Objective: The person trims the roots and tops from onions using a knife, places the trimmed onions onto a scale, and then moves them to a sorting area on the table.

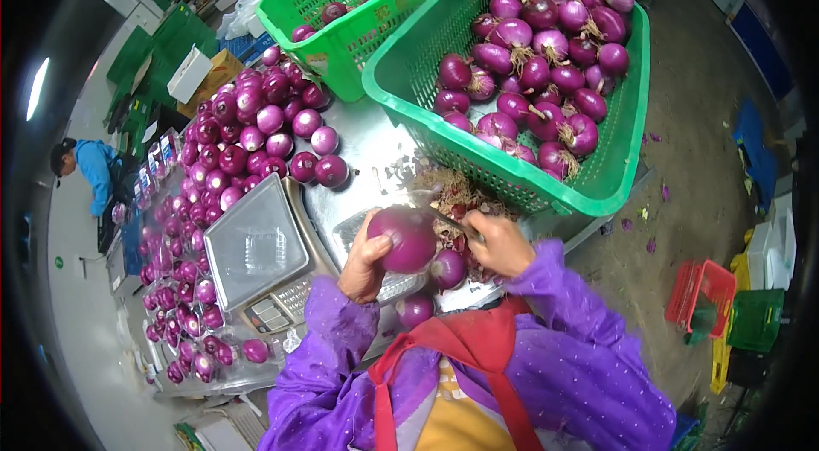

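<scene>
A large red onion (pixel 403 239) sits in my left hand (pixel 364 263), whose fingers and thumb wrap its left side. In my right hand (pixel 503 246) is a knife (pixel 452 221), its dark blade pointing toward the top of that onion. Whether the blade touches the onion I cannot tell. Beyond and between my hands lies a heap of dry peel and root trimmings (pixel 465 191). Just below the held onion, another red onion (pixel 449 270) rests on the table, and one more onion (pixel 415 309) lies nearer to me.
A green basket (pixel 503 152) full of untrimmed red onions stands ahead to the right; a second green basket (pixel 341 50) is behind it. Left of me is a scale (pixel 256 233) with a clear tray on it. Peeled onions (pixel 247 127) pile beyond it. A person (pixel 90 169) in blue stands far left.
</scene>
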Motion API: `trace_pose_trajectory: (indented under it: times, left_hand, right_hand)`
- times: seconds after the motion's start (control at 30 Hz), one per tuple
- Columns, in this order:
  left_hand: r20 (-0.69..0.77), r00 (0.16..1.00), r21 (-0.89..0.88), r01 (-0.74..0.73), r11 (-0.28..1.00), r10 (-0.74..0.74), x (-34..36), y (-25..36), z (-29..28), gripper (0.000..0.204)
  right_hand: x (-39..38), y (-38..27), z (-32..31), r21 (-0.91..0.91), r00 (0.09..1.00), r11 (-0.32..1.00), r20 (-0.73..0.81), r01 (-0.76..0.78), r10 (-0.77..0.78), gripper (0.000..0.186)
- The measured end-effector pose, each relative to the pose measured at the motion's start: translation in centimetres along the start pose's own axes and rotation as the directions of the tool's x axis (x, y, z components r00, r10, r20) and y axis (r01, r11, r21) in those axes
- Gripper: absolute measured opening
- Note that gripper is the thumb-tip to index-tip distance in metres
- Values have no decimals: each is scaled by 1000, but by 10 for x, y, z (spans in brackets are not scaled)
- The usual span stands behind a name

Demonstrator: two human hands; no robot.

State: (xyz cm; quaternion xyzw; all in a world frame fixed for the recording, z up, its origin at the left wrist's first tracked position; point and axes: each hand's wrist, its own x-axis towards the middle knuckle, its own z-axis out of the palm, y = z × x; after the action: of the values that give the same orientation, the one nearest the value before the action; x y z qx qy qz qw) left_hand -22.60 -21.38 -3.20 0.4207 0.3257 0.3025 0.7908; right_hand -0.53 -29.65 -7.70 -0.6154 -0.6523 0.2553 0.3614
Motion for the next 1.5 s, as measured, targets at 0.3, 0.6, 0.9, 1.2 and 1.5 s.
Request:
trace_pose_trajectory:
  times: [0.3,0.6,0.9,1.2,1.5]
  left_hand:
    - [169,815,849,-406,339,554,-12,13,5,80]
    - [-164,914,48,-368,929,370,-21,-38,3,92]
    - [-33,999,-152,16,988,-21,-19,-33,-13,73]
    - [277,946,-445,280,851,-167,-16,-47,-22,70]
    - [472,880,-553,338,762,-48,-10,-77,-30,69]
  right_hand:
    - [8,-31,5,804,906,418,383,-423,181,55]
    - [15,-57,54,824,859,-295,512,-483,22,54]
    - [17,-41,-8,239,997,968,22,-74,71,42]
    - [28,-44,-20,-131,950,972,271,196,-155,28]
    - [7,-2,0,102,964,994,257,38,-63,25]
